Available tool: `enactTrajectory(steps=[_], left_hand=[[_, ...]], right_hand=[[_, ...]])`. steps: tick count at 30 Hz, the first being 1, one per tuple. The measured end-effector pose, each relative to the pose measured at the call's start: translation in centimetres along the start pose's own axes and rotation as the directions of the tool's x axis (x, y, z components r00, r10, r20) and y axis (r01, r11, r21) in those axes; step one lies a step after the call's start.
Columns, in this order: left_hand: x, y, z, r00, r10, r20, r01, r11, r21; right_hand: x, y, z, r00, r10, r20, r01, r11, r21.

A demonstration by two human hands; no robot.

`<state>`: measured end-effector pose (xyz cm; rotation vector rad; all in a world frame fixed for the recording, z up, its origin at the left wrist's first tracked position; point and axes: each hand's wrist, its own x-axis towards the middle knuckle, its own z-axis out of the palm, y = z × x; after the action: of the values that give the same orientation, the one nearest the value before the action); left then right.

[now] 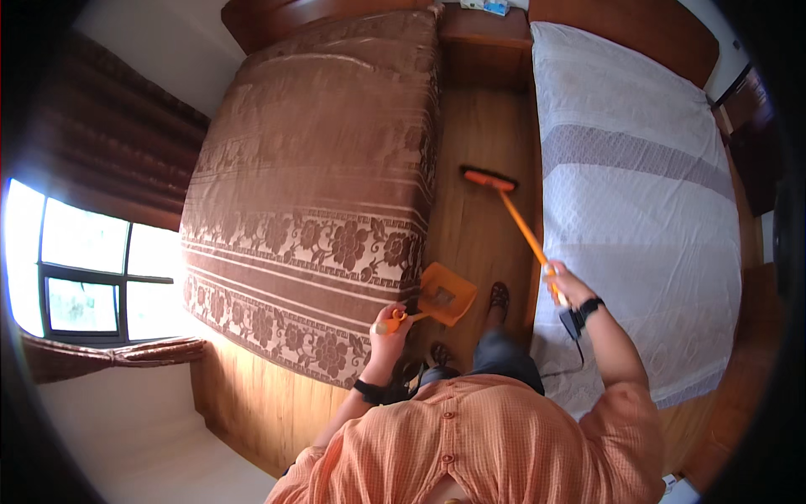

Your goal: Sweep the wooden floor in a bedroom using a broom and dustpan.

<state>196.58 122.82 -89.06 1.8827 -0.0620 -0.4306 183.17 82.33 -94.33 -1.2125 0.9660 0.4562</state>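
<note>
My right hand (568, 285) grips the yellow-orange handle of a broom (526, 230). Its orange head with dark bristles (490, 179) is at the wood floor (482, 135) between two beds. In my left hand (389, 334) is the upper end of a long-handled orange dustpan (463, 303), whose pan is low down beside the corner of the brown-covered bed. A small greyish patch shows inside the pan; I cannot tell what it is. Both wrists wear black bands, and a dark device with a cable hangs by the right one.
A bed with a brown floral cover (315, 145) stands on the left, one with a white cover (636, 208) on the right. A wooden nightstand (483, 28) closes the far end of the aisle. My sandalled feet are in the aisle. Windows (85, 236) and brown curtains are at far left.
</note>
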Motion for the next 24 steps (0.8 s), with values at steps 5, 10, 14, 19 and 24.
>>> enactTrajectory(steps=[5,10,14,19,24], left_hand=[[-0.8,-2.0,-1.3,0.995,0.063,0.071,-0.067,0.996,0.057],[-2.2,-1.9,-1.5,0.989,0.085,0.125,-0.115,0.960,0.254],[-2.6,-1.2,-0.8,0.992,0.037,0.118,-0.067,0.964,0.257],[-3.1,-2.6,-1.0,0.995,0.039,0.093,-0.054,0.985,0.163],[-6.9,-4.5,-2.3,0.992,0.093,0.085,-0.100,0.991,0.090]], right_hand=[[2.2,5.2,4.7,0.988,-0.005,-0.155,0.012,0.999,0.045],[-10.0,15.6,10.1,0.984,0.169,-0.056,-0.167,0.985,0.047],[-20.7,18.1,11.3,0.992,0.127,0.018,-0.128,0.984,0.122],[-27.5,15.0,10.6,0.962,0.217,0.166,-0.260,0.909,0.324],[-21.9,12.9,9.3,0.991,0.083,0.103,-0.094,0.989,0.115]])
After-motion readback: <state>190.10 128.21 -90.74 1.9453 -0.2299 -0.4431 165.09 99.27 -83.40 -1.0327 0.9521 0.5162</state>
